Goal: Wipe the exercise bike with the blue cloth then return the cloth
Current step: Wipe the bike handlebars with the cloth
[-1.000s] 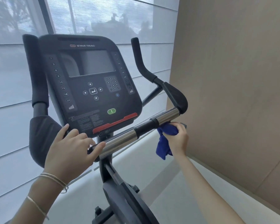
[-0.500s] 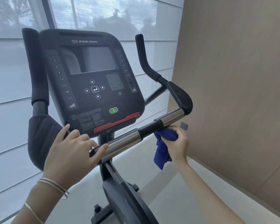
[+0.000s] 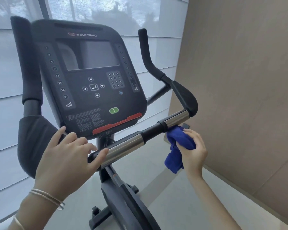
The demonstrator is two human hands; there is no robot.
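A black exercise bike stands in front of me, its console (image 3: 90,83) facing me with a dark screen and keypad. A crossbar (image 3: 150,131) with two chrome grip sections runs below the console. My left hand (image 3: 68,156) rests over the left end of that bar, its fingers on the chrome. My right hand (image 3: 194,151) grips a bunched blue cloth (image 3: 178,143) just under the right chrome section, the cloth's top touching the bar and a tail hanging down.
A beige wall panel (image 3: 239,80) stands close on the right. Behind the bike a shaded window (image 3: 3,80) fills the left and back. Upright padded handles (image 3: 146,55) rise on both sides of the console. Pale floor (image 3: 181,205) lies below.
My right hand with the cloth has slipped a little down and back from the bar's underside. The view has shifted slightly; my left hand stays on the bar.
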